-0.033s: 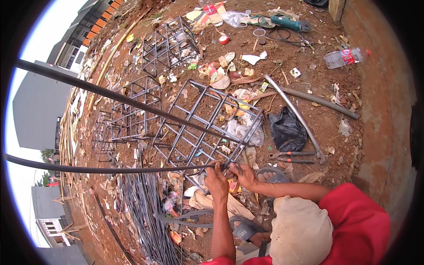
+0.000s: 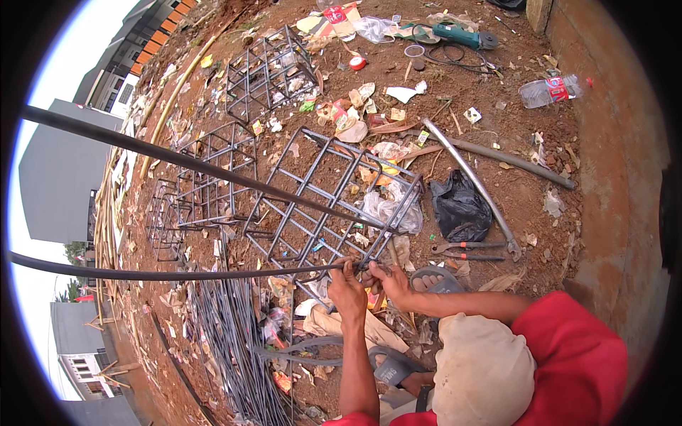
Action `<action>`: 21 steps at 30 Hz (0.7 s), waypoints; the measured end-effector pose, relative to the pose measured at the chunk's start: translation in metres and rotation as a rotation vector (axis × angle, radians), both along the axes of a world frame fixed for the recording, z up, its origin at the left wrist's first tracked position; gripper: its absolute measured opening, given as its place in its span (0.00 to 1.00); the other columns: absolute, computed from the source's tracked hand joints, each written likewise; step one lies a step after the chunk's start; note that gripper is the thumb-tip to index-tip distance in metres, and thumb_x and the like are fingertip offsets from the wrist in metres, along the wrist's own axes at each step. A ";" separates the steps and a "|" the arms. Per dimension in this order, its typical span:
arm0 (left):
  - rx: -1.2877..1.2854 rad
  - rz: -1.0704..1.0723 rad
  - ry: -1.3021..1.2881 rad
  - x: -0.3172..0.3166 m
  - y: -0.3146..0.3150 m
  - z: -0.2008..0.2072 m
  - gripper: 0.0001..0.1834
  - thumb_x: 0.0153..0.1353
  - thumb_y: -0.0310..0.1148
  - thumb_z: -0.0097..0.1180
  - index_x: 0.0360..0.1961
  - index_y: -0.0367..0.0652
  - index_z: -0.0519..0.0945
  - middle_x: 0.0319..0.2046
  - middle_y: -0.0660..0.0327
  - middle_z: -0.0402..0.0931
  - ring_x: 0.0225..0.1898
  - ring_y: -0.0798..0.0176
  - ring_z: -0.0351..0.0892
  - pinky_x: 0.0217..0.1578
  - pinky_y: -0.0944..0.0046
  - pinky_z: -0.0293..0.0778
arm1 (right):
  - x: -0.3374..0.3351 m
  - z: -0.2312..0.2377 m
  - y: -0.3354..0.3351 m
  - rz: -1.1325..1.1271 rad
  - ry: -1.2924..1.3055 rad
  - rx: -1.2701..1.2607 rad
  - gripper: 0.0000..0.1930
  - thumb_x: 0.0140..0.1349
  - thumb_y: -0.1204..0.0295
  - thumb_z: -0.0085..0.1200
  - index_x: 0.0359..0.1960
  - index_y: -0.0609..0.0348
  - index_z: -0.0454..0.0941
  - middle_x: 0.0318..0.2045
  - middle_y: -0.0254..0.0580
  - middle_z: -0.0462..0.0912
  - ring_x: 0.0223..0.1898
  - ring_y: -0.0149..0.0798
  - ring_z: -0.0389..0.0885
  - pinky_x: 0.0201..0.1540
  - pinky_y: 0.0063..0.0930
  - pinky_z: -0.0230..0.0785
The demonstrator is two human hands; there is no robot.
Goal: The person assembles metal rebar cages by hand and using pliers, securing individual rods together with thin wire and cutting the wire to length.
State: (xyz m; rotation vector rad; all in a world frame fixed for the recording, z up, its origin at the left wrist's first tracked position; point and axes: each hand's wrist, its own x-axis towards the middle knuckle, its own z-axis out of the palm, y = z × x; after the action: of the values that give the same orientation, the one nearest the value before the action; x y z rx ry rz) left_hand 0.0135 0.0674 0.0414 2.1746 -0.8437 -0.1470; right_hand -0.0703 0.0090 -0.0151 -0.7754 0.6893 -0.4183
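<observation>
Two long dark steel bars reach in from the left, an upper bar [image 2: 177, 154] and a lower bar [image 2: 177, 275], both running to a steel rebar cage [image 2: 305, 184] on the ground. At the cage's near corner, my left hand [image 2: 347, 290] is closed with its fingers round the end of the lower bar. Right beside it, my right hand [image 2: 392, 282] pinches at the same corner, thumb and fingers together. What lies between those fingertips is too small to make out.
Pincers with orange-red handles [image 2: 469, 251], a black plastic bag [image 2: 462, 206] and a silver pipe [image 2: 472, 181] lie to the right. Farther off is a teal angle grinder [image 2: 462, 35]. Other cages [image 2: 273, 74] stand at the far left; a bundle of rods [image 2: 231, 341] lies nearer. Litter covers the soil.
</observation>
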 end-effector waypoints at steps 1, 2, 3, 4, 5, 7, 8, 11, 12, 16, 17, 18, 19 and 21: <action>0.007 -0.005 0.010 -0.001 0.001 -0.001 0.07 0.73 0.30 0.50 0.46 0.42 0.77 0.31 0.48 0.82 0.31 0.45 0.83 0.30 0.52 0.74 | 0.001 0.002 -0.001 0.033 -0.007 0.272 0.18 0.73 0.57 0.49 0.33 0.58 0.78 0.26 0.37 0.79 0.26 0.36 0.76 0.32 0.30 0.67; -0.032 0.002 -0.032 0.000 0.000 0.000 0.07 0.73 0.30 0.50 0.46 0.41 0.77 0.31 0.48 0.82 0.31 0.46 0.83 0.30 0.52 0.74 | 0.004 0.003 -0.003 0.064 -0.017 0.545 0.19 0.73 0.55 0.48 0.35 0.58 0.79 0.27 0.35 0.80 0.26 0.34 0.76 0.32 0.29 0.68; -0.065 0.006 -0.059 -0.001 0.001 -0.002 0.07 0.73 0.30 0.50 0.47 0.41 0.77 0.31 0.48 0.82 0.30 0.46 0.83 0.30 0.52 0.74 | 0.003 0.003 -0.004 0.084 -0.016 0.825 0.20 0.74 0.53 0.47 0.36 0.57 0.80 0.27 0.34 0.80 0.26 0.33 0.76 0.33 0.27 0.70; -0.017 0.049 0.002 -0.004 0.003 -0.004 0.08 0.73 0.31 0.49 0.47 0.40 0.77 0.32 0.48 0.82 0.31 0.47 0.83 0.31 0.52 0.74 | 0.001 0.001 -0.003 0.091 -0.024 0.874 0.20 0.73 0.53 0.47 0.37 0.56 0.80 0.28 0.32 0.81 0.27 0.32 0.77 0.33 0.27 0.70; -0.025 0.056 0.050 -0.002 0.001 -0.007 0.08 0.74 0.31 0.49 0.46 0.39 0.77 0.32 0.47 0.82 0.32 0.47 0.83 0.31 0.53 0.74 | -0.003 -0.001 -0.007 0.137 -0.036 0.883 0.20 0.73 0.52 0.48 0.39 0.57 0.81 0.28 0.32 0.81 0.28 0.32 0.77 0.33 0.29 0.70; -0.030 0.019 0.050 -0.006 -0.006 -0.011 0.08 0.74 0.30 0.48 0.46 0.38 0.77 0.32 0.47 0.82 0.32 0.48 0.84 0.32 0.54 0.76 | -0.026 -0.014 -0.020 0.268 -0.119 0.736 0.20 0.73 0.53 0.49 0.41 0.59 0.82 0.29 0.33 0.81 0.28 0.32 0.77 0.35 0.32 0.71; -0.030 0.017 0.071 -0.003 -0.004 -0.011 0.10 0.75 0.31 0.47 0.46 0.36 0.76 0.35 0.50 0.84 0.35 0.53 0.85 0.36 0.57 0.78 | -0.036 -0.014 -0.022 0.283 -0.109 0.758 0.20 0.73 0.53 0.49 0.41 0.59 0.82 0.29 0.33 0.81 0.28 0.32 0.77 0.35 0.32 0.71; -0.031 -0.003 0.125 -0.004 -0.003 -0.010 0.11 0.76 0.31 0.46 0.47 0.34 0.76 0.39 0.52 0.83 0.42 0.61 0.85 0.44 0.60 0.84 | -0.094 -0.017 -0.034 0.580 0.044 0.258 0.18 0.70 0.57 0.55 0.45 0.61 0.81 0.32 0.37 0.82 0.29 0.34 0.77 0.35 0.36 0.71; -0.017 0.016 0.146 -0.002 0.002 -0.010 0.11 0.76 0.31 0.46 0.47 0.33 0.76 0.39 0.52 0.83 0.42 0.61 0.85 0.45 0.60 0.84 | -0.113 -0.018 -0.035 0.512 0.212 -0.202 0.16 0.67 0.60 0.57 0.45 0.61 0.81 0.34 0.38 0.81 0.32 0.37 0.78 0.37 0.37 0.70; -0.022 0.055 0.196 -0.001 0.004 -0.008 0.12 0.76 0.32 0.45 0.46 0.32 0.76 0.39 0.53 0.83 0.42 0.63 0.84 0.45 0.60 0.84 | -0.193 -0.033 -0.088 0.373 0.797 -1.451 0.21 0.54 0.68 0.64 0.50 0.57 0.76 0.44 0.43 0.75 0.49 0.43 0.74 0.48 0.39 0.66; -0.022 0.052 0.187 0.001 0.004 -0.008 0.12 0.76 0.32 0.45 0.46 0.32 0.76 0.39 0.53 0.83 0.42 0.63 0.84 0.45 0.60 0.84 | -0.203 -0.024 -0.101 0.441 0.946 -1.455 0.23 0.52 0.69 0.64 0.51 0.54 0.75 0.47 0.43 0.74 0.53 0.44 0.72 0.51 0.39 0.65; -0.039 0.057 0.186 0.000 0.006 -0.009 0.12 0.76 0.31 0.45 0.46 0.32 0.76 0.39 0.53 0.83 0.41 0.63 0.84 0.45 0.61 0.84 | -0.214 -0.032 -0.106 0.454 0.945 -1.464 0.23 0.52 0.69 0.64 0.51 0.54 0.75 0.47 0.43 0.74 0.53 0.44 0.72 0.51 0.39 0.65; -0.049 0.062 0.188 -0.002 0.004 -0.011 0.12 0.76 0.31 0.45 0.46 0.32 0.76 0.39 0.53 0.83 0.41 0.63 0.84 0.45 0.61 0.84 | -0.225 -0.043 -0.112 0.631 0.993 -1.520 0.24 0.51 0.69 0.64 0.51 0.53 0.74 0.49 0.44 0.73 0.53 0.46 0.72 0.52 0.41 0.66; -0.109 -0.003 0.047 0.004 0.003 -0.019 0.08 0.74 0.30 0.49 0.46 0.39 0.78 0.31 0.49 0.83 0.31 0.54 0.85 0.30 0.58 0.75 | -0.230 -0.055 -0.126 0.822 1.009 -1.587 0.25 0.50 0.70 0.65 0.52 0.53 0.73 0.50 0.46 0.72 0.54 0.47 0.71 0.52 0.42 0.66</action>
State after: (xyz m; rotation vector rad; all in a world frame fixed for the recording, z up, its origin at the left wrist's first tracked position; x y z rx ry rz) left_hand 0.0173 0.0702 0.0228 2.0604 -0.8098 -0.1496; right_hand -0.3007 -0.1168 -0.0701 -2.7556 0.7818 0.3671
